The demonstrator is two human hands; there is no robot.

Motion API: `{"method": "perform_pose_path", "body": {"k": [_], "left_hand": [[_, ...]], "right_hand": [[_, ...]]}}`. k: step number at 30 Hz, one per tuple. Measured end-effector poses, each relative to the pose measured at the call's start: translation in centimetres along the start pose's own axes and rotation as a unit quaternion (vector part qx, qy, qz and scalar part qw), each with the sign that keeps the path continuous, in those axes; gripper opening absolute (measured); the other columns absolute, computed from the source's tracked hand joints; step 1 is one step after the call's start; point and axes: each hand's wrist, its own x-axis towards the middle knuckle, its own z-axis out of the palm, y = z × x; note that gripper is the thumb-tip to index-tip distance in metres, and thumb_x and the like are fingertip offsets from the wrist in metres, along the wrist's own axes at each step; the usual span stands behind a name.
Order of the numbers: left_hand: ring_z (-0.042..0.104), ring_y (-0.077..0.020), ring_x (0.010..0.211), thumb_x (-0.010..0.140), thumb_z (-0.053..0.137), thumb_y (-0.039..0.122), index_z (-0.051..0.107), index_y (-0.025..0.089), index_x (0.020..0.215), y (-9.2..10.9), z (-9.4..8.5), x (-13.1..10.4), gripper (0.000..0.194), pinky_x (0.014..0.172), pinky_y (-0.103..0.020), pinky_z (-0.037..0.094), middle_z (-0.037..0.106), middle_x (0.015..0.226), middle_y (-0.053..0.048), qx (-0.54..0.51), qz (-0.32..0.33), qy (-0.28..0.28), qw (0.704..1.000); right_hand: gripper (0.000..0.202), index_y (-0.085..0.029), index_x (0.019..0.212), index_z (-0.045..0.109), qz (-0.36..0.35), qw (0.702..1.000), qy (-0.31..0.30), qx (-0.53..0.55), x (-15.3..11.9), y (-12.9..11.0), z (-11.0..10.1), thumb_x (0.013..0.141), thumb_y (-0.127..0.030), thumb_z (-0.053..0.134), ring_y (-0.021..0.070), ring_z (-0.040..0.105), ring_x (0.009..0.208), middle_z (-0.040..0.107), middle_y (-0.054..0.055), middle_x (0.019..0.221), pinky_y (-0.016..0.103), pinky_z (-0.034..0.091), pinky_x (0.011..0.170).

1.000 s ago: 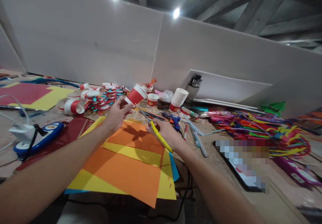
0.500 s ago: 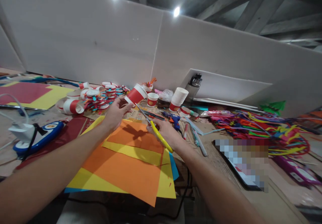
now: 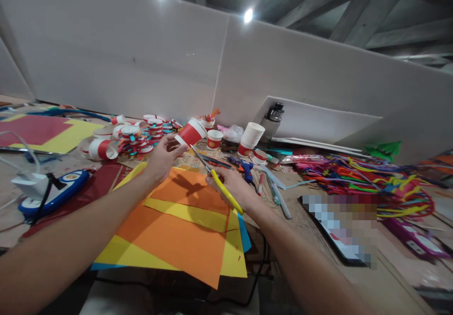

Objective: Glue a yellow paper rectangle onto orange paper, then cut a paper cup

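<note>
My left hand (image 3: 164,157) grips a red and white paper cup (image 3: 192,133), tilted with its white rim to the upper right. In my right hand (image 3: 230,187) is a pair of scissors (image 3: 226,194) with yellow handles, its blades pointing up and left. The blade tips are close to the cup's lower edge; whether they touch it I cannot tell. Beneath both hands lie overlapping sheets of orange paper (image 3: 177,237) and yellow paper (image 3: 235,258), with shadows of the hands on them.
Behind the hands stand a single paper cup (image 3: 214,140), a cup stack (image 3: 250,140) and a dark bottle (image 3: 273,124). Cut cup pieces (image 3: 130,138) pile up at left, near a blue-white power strip (image 3: 56,192). Rightward are a phone (image 3: 336,230), a blue glue gun (image 3: 247,169) and colourful pipe cleaners (image 3: 354,178).
Almost nothing differs. The cup and the scissors stay in the same hands at nearly the same place, and the view has shifted very slightly.
</note>
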Motion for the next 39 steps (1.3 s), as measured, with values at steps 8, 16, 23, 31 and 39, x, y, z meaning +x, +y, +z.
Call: {"method": "perform_pose_path", "body": {"k": [8, 16, 23, 31, 39], "left_hand": [[0.062, -0.0146, 0.085, 0.064, 0.079, 0.025, 0.058, 0.017, 0.099, -0.12, -0.09, 0.09, 0.041, 0.065, -0.023, 0.045, 0.066, 0.097, -0.004, 0.016, 0.005, -0.008, 1.0], [0.062, -0.014, 0.084, 0.063, 0.079, 0.025, 0.059, 0.018, 0.097, -0.43, -0.4, 0.36, 0.041, 0.065, -0.023, 0.045, 0.066, 0.096, -0.003, 0.022, 0.007, -0.017, 1.0], [0.062, -0.0141, 0.083, 0.063, 0.08, 0.025, 0.059, 0.018, 0.095, -0.54, -0.39, 0.38, 0.039, 0.066, -0.024, 0.045, 0.066, 0.093, -0.002, 0.019, 0.016, -0.016, 1.0], [0.061, -0.0134, 0.082, 0.064, 0.08, 0.023, 0.059, 0.018, 0.097, -0.82, -0.6, 0.57, 0.039, 0.066, -0.023, 0.046, 0.066, 0.093, -0.002, 0.017, 0.021, -0.019, 0.999], [0.061, -0.0133, 0.08, 0.061, 0.081, 0.024, 0.059, 0.017, 0.096, -0.52, -0.53, 0.71, 0.041, 0.064, -0.023, 0.045, 0.065, 0.091, -0.002, 0.014, 0.013, -0.015, 1.0]], "right_hand": [[0.025, -0.018, 0.095, 0.066, 0.019, 0.999, -0.022, -0.019, -0.14, -0.27, -0.31, 0.088, -0.039, 0.054, 0.014, 0.058, 0.065, 0.064, 0.002, 0.072, 0.024, 0.042, 0.063], [0.027, -0.019, 0.1, 0.067, 0.044, 0.998, -0.027, -0.024, -0.16, -0.65, -0.42, 0.088, -0.038, 0.054, 0.0142, 0.06, 0.066, 0.065, 0.002, 0.072, 0.023, 0.043, 0.063], [0.022, -0.02, 0.097, 0.069, 0.055, 0.998, -0.025, -0.023, 0.04, -0.48, -0.16, 0.088, -0.03, 0.052, 0.0142, 0.06, 0.064, 0.066, 0.002, 0.07, 0.022, 0.043, 0.062], [0.022, -0.02, 0.094, 0.069, 0.049, 0.998, -0.032, -0.029, 0.02, -0.54, -0.19, 0.087, -0.028, 0.05, 0.0148, 0.06, 0.064, 0.066, 0.002, 0.069, 0.022, 0.042, 0.061], [0.024, -0.018, 0.097, 0.068, 0.031, 0.999, -0.024, -0.037, -0.12, -0.37, -0.11, 0.088, -0.032, 0.05, 0.013, 0.057, 0.062, 0.064, 0.001, 0.069, 0.022, 0.04, 0.061]]}}
